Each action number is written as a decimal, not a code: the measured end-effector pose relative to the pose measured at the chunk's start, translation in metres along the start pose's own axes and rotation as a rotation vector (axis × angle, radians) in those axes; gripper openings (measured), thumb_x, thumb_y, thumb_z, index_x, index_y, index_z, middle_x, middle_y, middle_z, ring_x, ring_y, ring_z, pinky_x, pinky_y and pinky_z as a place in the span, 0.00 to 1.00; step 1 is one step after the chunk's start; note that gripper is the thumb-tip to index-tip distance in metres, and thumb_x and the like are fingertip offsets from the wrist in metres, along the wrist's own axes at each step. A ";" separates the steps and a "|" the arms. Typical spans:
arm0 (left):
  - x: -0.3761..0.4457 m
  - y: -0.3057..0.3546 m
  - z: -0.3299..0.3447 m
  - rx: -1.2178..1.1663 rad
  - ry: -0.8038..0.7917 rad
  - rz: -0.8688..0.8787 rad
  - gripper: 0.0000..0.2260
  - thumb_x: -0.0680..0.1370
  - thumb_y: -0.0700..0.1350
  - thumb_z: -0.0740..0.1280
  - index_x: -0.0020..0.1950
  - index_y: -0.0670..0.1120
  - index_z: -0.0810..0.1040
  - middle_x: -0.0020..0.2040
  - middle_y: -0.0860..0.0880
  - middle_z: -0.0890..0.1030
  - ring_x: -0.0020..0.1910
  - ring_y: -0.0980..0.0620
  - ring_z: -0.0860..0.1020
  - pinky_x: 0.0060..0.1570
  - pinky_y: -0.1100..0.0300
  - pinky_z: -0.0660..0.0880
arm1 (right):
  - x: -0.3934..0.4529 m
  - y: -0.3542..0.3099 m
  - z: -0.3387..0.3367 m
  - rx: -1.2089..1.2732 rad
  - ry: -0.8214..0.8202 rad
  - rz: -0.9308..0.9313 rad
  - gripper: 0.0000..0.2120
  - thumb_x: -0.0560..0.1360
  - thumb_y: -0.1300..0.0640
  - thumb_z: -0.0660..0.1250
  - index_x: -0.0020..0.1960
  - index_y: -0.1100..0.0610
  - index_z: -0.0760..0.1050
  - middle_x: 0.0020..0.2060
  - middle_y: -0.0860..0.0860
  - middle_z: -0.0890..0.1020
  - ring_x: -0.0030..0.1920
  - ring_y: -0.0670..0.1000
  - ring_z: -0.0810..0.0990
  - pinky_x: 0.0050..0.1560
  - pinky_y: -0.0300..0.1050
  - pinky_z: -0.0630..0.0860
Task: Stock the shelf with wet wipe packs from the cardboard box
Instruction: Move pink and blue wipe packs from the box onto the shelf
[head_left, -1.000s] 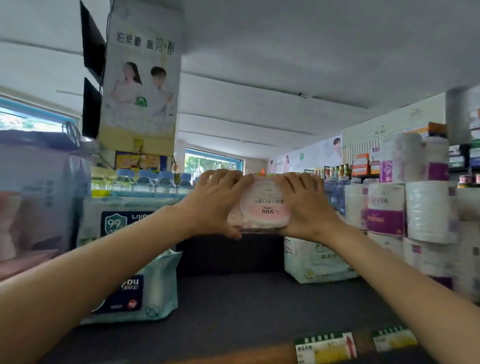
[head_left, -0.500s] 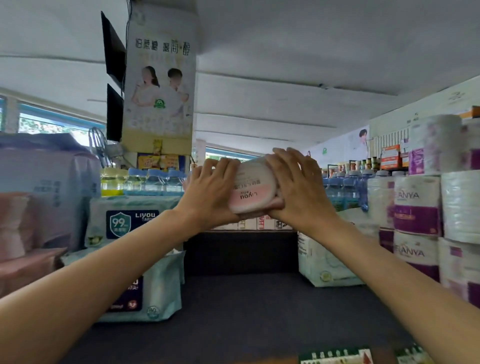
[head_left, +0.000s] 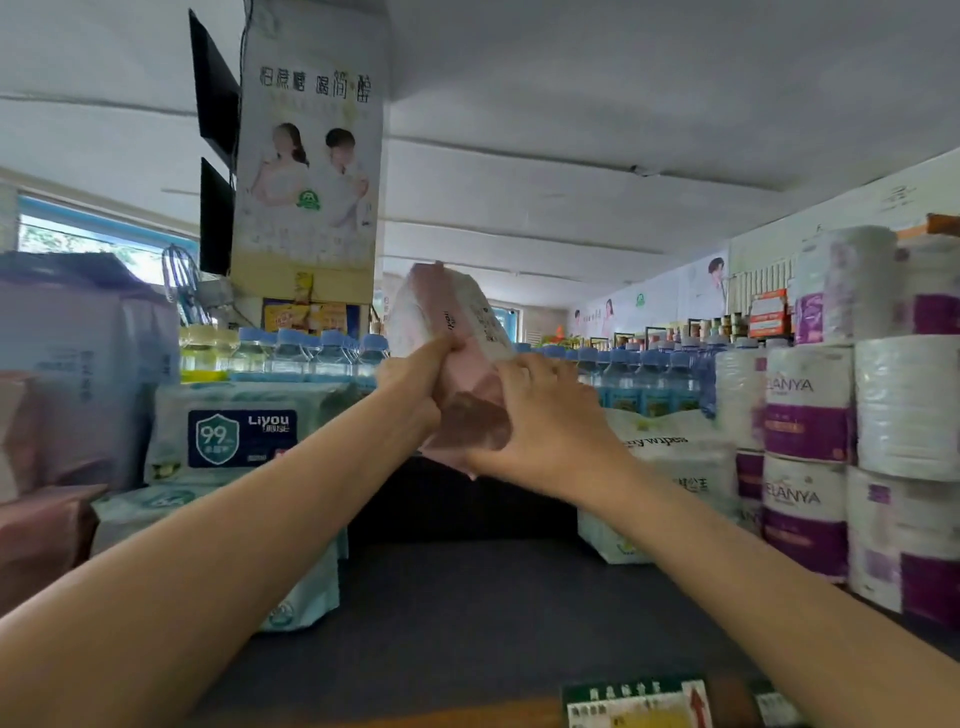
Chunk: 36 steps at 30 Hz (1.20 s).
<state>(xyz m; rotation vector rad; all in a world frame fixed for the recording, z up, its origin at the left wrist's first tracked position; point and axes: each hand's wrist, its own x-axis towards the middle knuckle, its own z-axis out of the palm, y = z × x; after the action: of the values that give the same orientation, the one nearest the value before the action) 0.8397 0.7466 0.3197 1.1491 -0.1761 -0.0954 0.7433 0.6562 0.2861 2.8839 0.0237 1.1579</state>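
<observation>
Both hands hold 1 pink wet wipe pack (head_left: 457, 358) up in the air above the dark shelf (head_left: 467, 613), with the pack tilted so its upper end leans up and to the left. The left hand (head_left: 415, 384) grasps the pack from its left side, thumb lying across the near face, while the right hand (head_left: 540, 415) clasps the lower right part with its fingers curled round the edge. The pack touches nothing but the 2 hands. Below and left of the left hand stand pale green wipe packs (head_left: 234, 431) with a dark blue label reading 99, stacked on the shelf. Below and right of the right hand lies another pale pack of wipes (head_left: 670, 467), and farther right rise stacked toilet paper rolls (head_left: 810, 415) with purple bands. Behind the hands runs a row of water bottles (head_left: 311, 353) with blue caps. Near the front edge of the shelf, under the right forearm, sits a green and yellow price tag (head_left: 634, 704).
</observation>
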 end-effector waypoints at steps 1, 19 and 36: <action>-0.004 0.000 0.002 -0.007 -0.012 -0.039 0.23 0.67 0.52 0.73 0.57 0.42 0.76 0.46 0.43 0.81 0.39 0.46 0.79 0.25 0.58 0.75 | -0.002 -0.005 0.007 -0.123 -0.015 -0.010 0.47 0.65 0.35 0.70 0.72 0.57 0.52 0.70 0.56 0.59 0.69 0.62 0.60 0.66 0.61 0.63; -0.015 -0.018 -0.068 1.657 -0.188 0.586 0.31 0.70 0.50 0.73 0.68 0.45 0.65 0.65 0.45 0.69 0.65 0.45 0.68 0.63 0.53 0.69 | 0.033 0.077 0.058 -0.374 0.215 -0.637 0.35 0.62 0.36 0.60 0.65 0.51 0.64 0.54 0.55 0.65 0.50 0.58 0.73 0.39 0.50 0.78; 0.048 -0.068 -0.054 2.315 -0.438 0.476 0.39 0.72 0.47 0.71 0.76 0.51 0.51 0.72 0.46 0.65 0.69 0.46 0.67 0.67 0.52 0.66 | 0.049 0.074 0.110 -0.530 -0.375 -0.585 0.29 0.76 0.58 0.62 0.73 0.51 0.52 0.61 0.54 0.69 0.54 0.53 0.74 0.41 0.40 0.69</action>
<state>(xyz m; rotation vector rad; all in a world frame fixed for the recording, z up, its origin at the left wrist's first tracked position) 0.8982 0.7597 0.2407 3.3163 -1.1236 0.4320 0.8550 0.5809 0.2430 2.3242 0.4404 0.4284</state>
